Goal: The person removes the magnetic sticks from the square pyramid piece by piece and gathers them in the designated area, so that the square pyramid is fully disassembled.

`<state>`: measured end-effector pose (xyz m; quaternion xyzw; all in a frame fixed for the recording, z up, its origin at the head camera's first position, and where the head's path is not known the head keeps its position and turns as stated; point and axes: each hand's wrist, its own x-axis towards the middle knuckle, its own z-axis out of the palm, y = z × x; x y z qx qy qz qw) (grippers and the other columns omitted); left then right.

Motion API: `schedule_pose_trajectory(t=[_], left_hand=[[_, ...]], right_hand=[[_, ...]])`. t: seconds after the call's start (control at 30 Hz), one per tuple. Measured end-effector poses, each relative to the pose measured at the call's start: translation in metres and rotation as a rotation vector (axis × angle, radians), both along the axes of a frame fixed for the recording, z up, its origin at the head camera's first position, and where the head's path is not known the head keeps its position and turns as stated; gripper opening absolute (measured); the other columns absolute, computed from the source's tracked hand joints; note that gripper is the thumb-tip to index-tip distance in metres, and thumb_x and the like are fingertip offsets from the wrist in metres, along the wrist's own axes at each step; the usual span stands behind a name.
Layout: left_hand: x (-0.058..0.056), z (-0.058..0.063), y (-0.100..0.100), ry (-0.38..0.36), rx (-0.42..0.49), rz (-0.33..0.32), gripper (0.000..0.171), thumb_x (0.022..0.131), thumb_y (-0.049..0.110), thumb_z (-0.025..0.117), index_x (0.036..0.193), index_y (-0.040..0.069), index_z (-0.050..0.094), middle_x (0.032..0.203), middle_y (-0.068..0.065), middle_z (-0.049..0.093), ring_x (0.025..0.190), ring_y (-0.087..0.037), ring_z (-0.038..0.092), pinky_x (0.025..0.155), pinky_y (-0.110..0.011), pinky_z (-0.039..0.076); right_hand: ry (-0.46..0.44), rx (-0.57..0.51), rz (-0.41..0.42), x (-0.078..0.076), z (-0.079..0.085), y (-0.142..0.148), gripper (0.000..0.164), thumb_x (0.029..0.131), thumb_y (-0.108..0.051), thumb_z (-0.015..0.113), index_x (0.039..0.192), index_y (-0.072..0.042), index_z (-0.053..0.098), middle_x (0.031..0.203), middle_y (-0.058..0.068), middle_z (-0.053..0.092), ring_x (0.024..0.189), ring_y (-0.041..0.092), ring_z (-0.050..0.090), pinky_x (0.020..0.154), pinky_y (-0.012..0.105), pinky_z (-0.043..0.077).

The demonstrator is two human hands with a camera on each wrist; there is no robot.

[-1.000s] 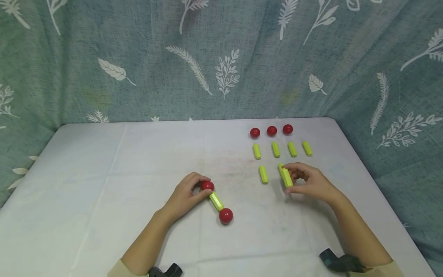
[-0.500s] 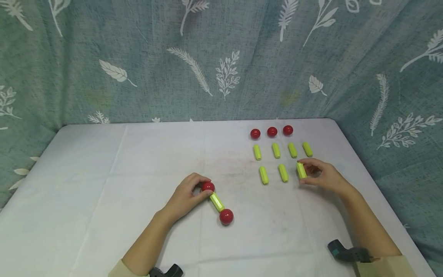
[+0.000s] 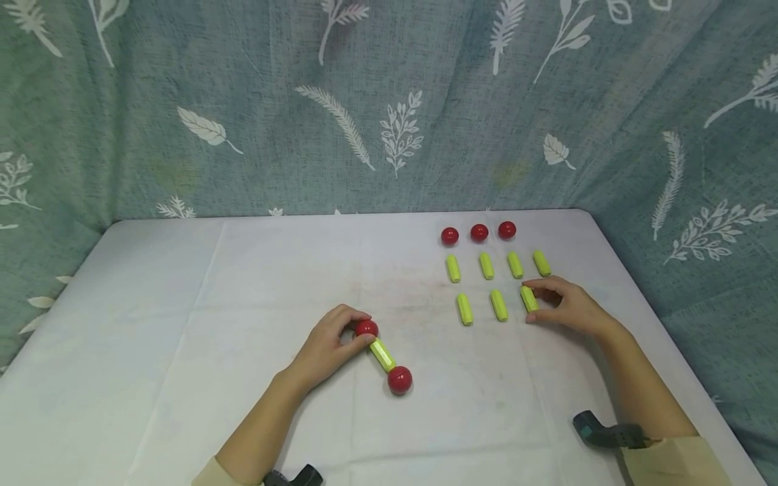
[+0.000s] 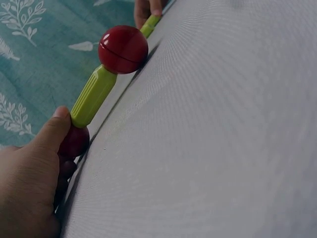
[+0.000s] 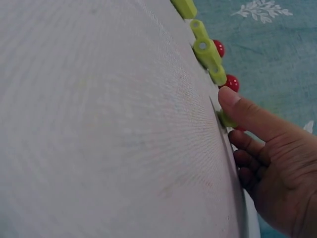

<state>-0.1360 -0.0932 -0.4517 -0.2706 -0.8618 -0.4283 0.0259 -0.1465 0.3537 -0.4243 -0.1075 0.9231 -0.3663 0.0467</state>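
Note:
My left hand (image 3: 333,343) holds a red ball (image 3: 367,328) between thumb and fingers. That ball joins one end of a yellow-green rod (image 3: 383,355), and a second red ball (image 3: 400,380) sits on the rod's other end; the left wrist view shows the rod (image 4: 94,96) between both balls. Farther right, my right hand (image 3: 566,305) pinches a loose yellow-green rod (image 3: 529,299) by its ends, thumb at the near end. This rod lines up with two more rods, one of them the nearest rod (image 3: 498,305). In the right wrist view the thumb partly covers the pinched rod (image 5: 226,118).
Three red balls (image 3: 479,233) stand in a row near the table's back edge. In front of them lies a row of several yellow-green rods (image 3: 487,266). White cloth (image 3: 243,283) covers the table, and a leaf-patterned curtain (image 3: 255,169) hangs behind it.
My right hand has carried its rod rightward from beside the neighbouring rod to the end of the front row, and stays there over the last half second. The left hand has kept its hold.

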Motion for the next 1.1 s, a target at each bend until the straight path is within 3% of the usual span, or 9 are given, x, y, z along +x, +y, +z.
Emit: schedule_pose_trajectory(t=[0.47,0.67,0.83,0.97,1.1], left_hand=[[0.001,-0.001,0.001,-0.004,-0.016,0.027,0.032,0.083,0.032,0.073,0.108,0.016,0.062,0.101,0.01,0.058,0.093,-0.007,0.052,0.085,-0.03,0.046],[0.002,0.002,0.002,-0.033,-0.025,0.041,0.031,0.081,0.032,0.075,0.103,0.016,0.061,0.097,0.009,0.057,0.09,-0.007,0.052,0.082,-0.029,0.047],[0.002,0.004,0.003,-0.031,-0.023,0.05,0.039,0.081,0.029,0.075,0.112,0.013,0.058,0.099,0.006,0.058,0.089,-0.008,0.054,0.081,-0.03,0.048],[0.0,0.003,0.002,0.041,-0.048,0.005,0.038,0.082,0.029,0.074,0.115,0.016,0.061,0.098,0.007,0.058,0.087,-0.007,0.051,0.078,-0.028,0.045],[-0.001,-0.001,0.001,0.091,-0.057,-0.033,0.03,0.081,0.029,0.075,0.108,0.02,0.065,0.098,0.01,0.058,0.087,-0.007,0.049,0.075,-0.027,0.042]], right_hand=[[0.035,-0.038,0.028,0.002,-0.001,0.003,0.06,0.072,-0.015,0.083,0.124,0.001,0.058,0.103,0.009,0.056,0.087,0.012,0.046,0.074,0.017,0.04],[0.156,-0.03,-0.005,0.006,-0.003,0.002,0.059,0.069,-0.011,0.084,0.122,0.0,0.061,0.103,0.011,0.056,0.083,0.011,0.045,0.07,0.018,0.039],[0.227,-0.021,-0.018,0.01,0.001,-0.003,0.056,0.068,-0.01,0.084,0.12,-0.002,0.063,0.102,0.011,0.055,0.08,0.011,0.044,0.068,0.019,0.039],[0.144,-0.002,0.01,0.009,0.004,-0.006,0.059,0.07,-0.015,0.084,0.123,-0.002,0.061,0.102,0.012,0.053,0.082,0.015,0.043,0.069,0.021,0.039],[0.038,0.041,0.016,0.005,0.002,-0.007,0.061,0.073,-0.02,0.082,0.126,-0.001,0.058,0.098,0.011,0.05,0.083,0.019,0.042,0.069,0.021,0.04]])
